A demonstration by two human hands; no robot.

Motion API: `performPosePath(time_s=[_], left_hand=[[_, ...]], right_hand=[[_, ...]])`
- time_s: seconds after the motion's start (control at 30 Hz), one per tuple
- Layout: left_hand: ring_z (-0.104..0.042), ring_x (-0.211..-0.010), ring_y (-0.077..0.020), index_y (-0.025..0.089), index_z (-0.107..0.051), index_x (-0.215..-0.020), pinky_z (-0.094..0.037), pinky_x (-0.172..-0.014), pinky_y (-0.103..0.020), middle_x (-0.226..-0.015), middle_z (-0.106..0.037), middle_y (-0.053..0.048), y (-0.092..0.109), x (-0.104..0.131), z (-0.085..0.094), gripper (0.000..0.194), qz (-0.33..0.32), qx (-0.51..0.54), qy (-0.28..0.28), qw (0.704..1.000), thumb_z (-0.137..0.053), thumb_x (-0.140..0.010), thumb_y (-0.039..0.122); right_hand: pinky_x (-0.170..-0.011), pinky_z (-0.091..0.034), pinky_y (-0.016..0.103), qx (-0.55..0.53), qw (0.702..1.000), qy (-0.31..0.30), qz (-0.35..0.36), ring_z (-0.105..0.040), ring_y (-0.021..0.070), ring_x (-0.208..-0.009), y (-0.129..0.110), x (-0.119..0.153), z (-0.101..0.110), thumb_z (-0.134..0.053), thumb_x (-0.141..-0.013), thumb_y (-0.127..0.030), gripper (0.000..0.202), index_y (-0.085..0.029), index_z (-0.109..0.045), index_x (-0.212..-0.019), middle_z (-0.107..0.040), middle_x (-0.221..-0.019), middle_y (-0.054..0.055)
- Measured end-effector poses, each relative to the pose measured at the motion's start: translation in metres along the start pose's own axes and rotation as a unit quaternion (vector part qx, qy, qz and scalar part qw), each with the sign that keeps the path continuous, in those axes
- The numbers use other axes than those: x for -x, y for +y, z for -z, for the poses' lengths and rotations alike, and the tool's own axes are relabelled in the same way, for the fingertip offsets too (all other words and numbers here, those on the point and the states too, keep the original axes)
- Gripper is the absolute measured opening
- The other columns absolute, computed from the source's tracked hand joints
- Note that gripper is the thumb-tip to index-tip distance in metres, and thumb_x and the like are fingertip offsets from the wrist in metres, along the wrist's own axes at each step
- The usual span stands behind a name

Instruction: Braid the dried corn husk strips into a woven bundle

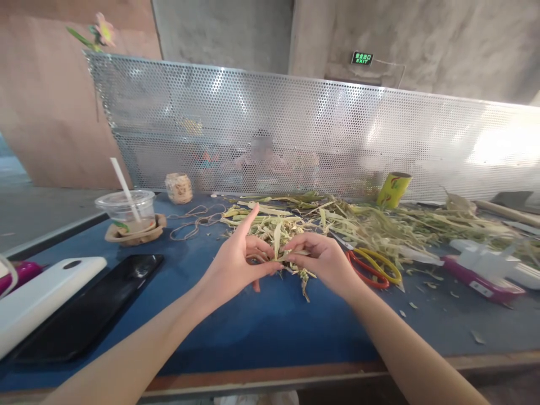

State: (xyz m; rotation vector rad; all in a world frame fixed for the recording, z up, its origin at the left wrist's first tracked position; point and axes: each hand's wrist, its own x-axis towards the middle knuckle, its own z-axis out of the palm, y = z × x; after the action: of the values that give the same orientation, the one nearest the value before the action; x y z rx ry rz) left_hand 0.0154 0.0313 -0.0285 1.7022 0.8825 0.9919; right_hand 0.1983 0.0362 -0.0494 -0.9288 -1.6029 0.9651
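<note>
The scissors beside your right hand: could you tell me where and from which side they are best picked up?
Grip the scissors by their red and yellow loops, probably from above: they lie flat, and the blades run under the leaf strips.

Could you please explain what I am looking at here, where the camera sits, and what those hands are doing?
There is one picture, taken by a camera worn on a person's head, looking forward and down. The two bare arms are that person's own. The left hand and right hand meet over a blue table and together pinch a small bunch of dried leaf strips. More leaf strips are heaped behind. Beside the right hand lie scissors with red and yellow handles. To the left are a black phone, a white case and a plastic cup with a straw. A perforated metal screen stands at the back.
</note>
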Motion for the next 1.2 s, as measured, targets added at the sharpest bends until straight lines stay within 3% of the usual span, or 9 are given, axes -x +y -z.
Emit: performPosePath(time_s=[0.23,0.37,0.47,0.6,0.7,0.83,0.93,1.1,1.2], left_hand=[[-0.055,-0.054,-0.0124,0.027,-0.020,-0.134,-0.048,-0.042,-0.022,-0.073,-0.061,0.002,-0.003,-0.003,0.000,0.085,-0.015,0.062,0.005,0.998,-0.070,-0.066,0.023],[-0.060,-0.059,-0.0131,0.019,-0.030,-0.127,-0.053,-0.052,-0.027,-0.075,-0.062,0.001,-0.005,-0.006,0.001,0.071,0.009,0.112,-0.006,0.994,-0.069,-0.069,0.021],[-0.065,-0.070,-0.0184,0.016,-0.026,-0.133,-0.054,-0.059,-0.030,-0.076,-0.066,-0.003,-0.005,-0.008,0.001,0.072,0.038,0.144,-0.037,0.988,-0.065,-0.073,0.017],[-0.066,-0.074,-0.0222,0.015,-0.011,-0.139,-0.053,-0.054,-0.029,-0.077,-0.067,-0.006,-0.007,-0.008,0.001,0.086,0.063,0.181,-0.079,0.978,-0.066,-0.073,0.015],[-0.066,-0.077,-0.0239,0.015,-0.010,-0.140,-0.053,-0.053,-0.029,-0.083,-0.065,-0.007,-0.009,-0.007,-0.001,0.094,0.076,0.193,-0.091,0.974,-0.070,-0.067,0.014],[-0.067,-0.074,-0.0233,0.020,-0.021,-0.138,-0.053,-0.052,-0.030,-0.093,-0.063,-0.008,-0.010,-0.006,-0.005,0.094,0.078,0.183,-0.079,0.977,-0.074,-0.061,0.012],[-0.067,-0.075,-0.0225,0.015,-0.025,-0.136,-0.053,-0.053,-0.028,-0.085,-0.066,-0.008,-0.011,-0.008,-0.005,0.082,0.061,0.184,-0.075,0.978,-0.070,-0.068,0.015],[-0.063,-0.061,-0.0146,0.016,-0.024,-0.136,-0.049,-0.049,-0.023,-0.080,-0.068,-0.006,-0.014,-0.011,-0.001,0.080,0.028,0.162,-0.018,0.986,-0.069,-0.071,0.021],[-0.059,-0.051,-0.0115,0.022,-0.015,-0.139,-0.049,-0.044,-0.024,-0.082,-0.066,-0.003,-0.016,-0.011,0.000,0.089,0.003,0.152,0.015,0.988,-0.070,-0.069,0.022]], right_hand=[[-0.048,-0.039,0.019,-0.064,0.998,-0.003,0.008,-0.048,0.0058,-0.050,-0.004,-0.001,0.003,-0.070,-0.064,-0.020,0.011,-0.018,-0.062,-0.070,-0.055,-0.059,-0.004],[-0.050,-0.041,0.020,-0.086,0.996,0.000,-0.005,-0.049,0.0060,-0.050,0.001,-0.001,0.003,-0.071,-0.065,-0.023,0.014,-0.018,-0.063,-0.076,-0.057,-0.060,-0.003],[-0.053,-0.044,0.021,-0.078,0.997,0.022,-0.008,-0.051,0.0070,-0.054,0.002,-0.001,0.003,-0.070,-0.065,-0.025,0.015,-0.018,-0.063,-0.077,-0.059,-0.065,-0.002],[-0.054,-0.045,0.022,-0.064,0.997,0.033,0.004,-0.052,0.0077,-0.054,0.002,0.000,0.002,-0.071,-0.064,-0.027,0.014,-0.018,-0.063,-0.073,-0.060,-0.065,-0.001],[-0.054,-0.047,0.022,-0.059,0.998,0.032,0.010,-0.055,0.0085,-0.056,0.002,0.000,0.000,-0.069,-0.067,-0.027,0.014,-0.018,-0.062,-0.075,-0.061,-0.064,-0.001],[-0.056,-0.049,0.023,-0.058,0.998,0.018,0.006,-0.060,0.0102,-0.060,0.001,0.001,-0.003,-0.067,-0.068,-0.026,0.012,-0.019,-0.060,-0.075,-0.062,-0.068,-0.001],[-0.058,-0.051,0.026,-0.057,0.998,0.025,0.017,-0.062,0.0126,-0.061,0.000,0.003,-0.005,-0.065,-0.070,-0.027,0.015,-0.019,-0.057,-0.080,-0.061,-0.065,-0.001],[-0.064,-0.050,0.027,-0.055,0.998,-0.005,0.044,-0.060,0.0126,-0.070,0.000,0.005,-0.007,-0.066,-0.069,-0.023,0.042,-0.023,-0.045,-0.105,-0.060,-0.081,0.000],[-0.067,-0.048,0.029,-0.029,0.999,-0.025,0.010,-0.059,0.0122,-0.068,0.000,0.005,-0.009,-0.067,-0.068,-0.023,0.043,-0.023,-0.043,-0.104,-0.059,-0.076,-0.002]])
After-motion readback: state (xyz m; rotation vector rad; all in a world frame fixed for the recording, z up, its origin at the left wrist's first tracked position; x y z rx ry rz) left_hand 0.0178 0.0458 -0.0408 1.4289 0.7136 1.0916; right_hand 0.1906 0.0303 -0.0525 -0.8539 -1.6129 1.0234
